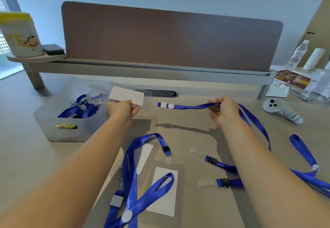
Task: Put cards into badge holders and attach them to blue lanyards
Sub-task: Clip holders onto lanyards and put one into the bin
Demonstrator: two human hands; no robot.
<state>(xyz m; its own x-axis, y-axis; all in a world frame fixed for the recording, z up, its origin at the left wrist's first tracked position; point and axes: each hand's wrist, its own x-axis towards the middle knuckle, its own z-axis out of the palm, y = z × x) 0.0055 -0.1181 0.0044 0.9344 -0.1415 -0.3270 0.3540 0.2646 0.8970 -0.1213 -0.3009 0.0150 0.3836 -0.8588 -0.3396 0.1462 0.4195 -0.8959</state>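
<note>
1. Progress, completed: One badge holder (163, 190) with a white card inside lies on the surface (196, 138) near the person. A blue lanyard (132, 174) is draped over it, and its clip sits at the holder's top edge. Whether the clip is fastened cannot be told.
2. Progress, partial: A second holder (144, 158) with a card lies beside the first, under the same lanyard loop. It appears unattached.
3. Progress, current unit: The left hand (121, 110) pinches a clear holder containing a white card (126, 95), held above the surface. The card appears inserted.
4. The right hand (224, 110) is closed on the strap of another lanyard (189, 106). Its free end, with a white fitting, points toward the left hand. A gap separates this end from the held holder.
5. Remaining: Judged from the layout, the held holder is not yet attached.
6. Two more lanyard ends with clear clip tabs (210, 183) lie on the surface below the right forearm, with no holders on them.
7. A bin (53, 126) left of the left hand holds further lanyards.
</note>
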